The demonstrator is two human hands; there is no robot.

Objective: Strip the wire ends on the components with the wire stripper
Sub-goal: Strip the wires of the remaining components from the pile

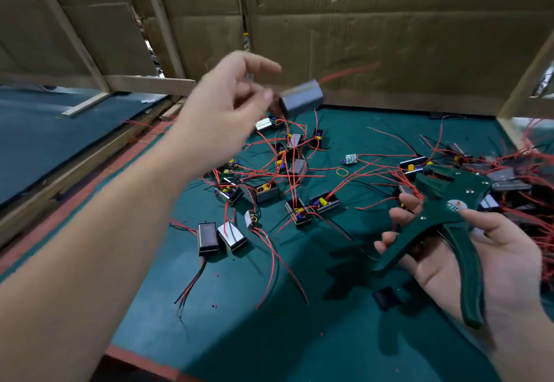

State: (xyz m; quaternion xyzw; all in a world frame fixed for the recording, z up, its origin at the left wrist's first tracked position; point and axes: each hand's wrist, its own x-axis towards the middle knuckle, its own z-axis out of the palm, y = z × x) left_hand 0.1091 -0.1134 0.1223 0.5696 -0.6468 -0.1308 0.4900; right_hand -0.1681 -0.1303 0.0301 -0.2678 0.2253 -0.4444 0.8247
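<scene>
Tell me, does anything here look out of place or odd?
Yes. One grey component hangs blurred in the air beside the fingertips of the left hand, red wire trailing; it looks tossed, not placed. The right hand holds the wire stripper.

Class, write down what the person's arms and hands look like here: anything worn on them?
Both are bare. The left hand and left forearm show no glove, sleeve, watch or ring, though the hand is motion-blurred. The right hand wears no glove or ring; its wrist is bare to the frame edge.
</scene>
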